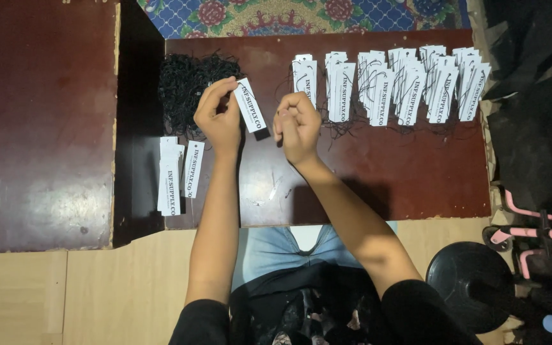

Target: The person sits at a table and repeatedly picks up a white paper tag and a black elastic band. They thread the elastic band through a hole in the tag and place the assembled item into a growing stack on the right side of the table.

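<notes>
My left hand (217, 115) pinches the top end of a white paper tag (250, 106) with black print, held tilted above the dark red table (365, 179). My right hand (296, 121) is curled beside it, fingers closed; a thin black string seems to be between them, but I cannot tell for sure. Behind my left hand lies a heap of black strings (183, 83). A short stack of plain tags (177, 176) sits left of my left wrist. Rows of strung tags (397, 83) lie along the far right of the table.
A second dark red table (39, 121) stands to the left with a gap between. A patterned blue rug (276, 14) lies beyond. Black cloth (531, 115), a black round weight (464, 275) and a pink frame (531, 233) crowd the right.
</notes>
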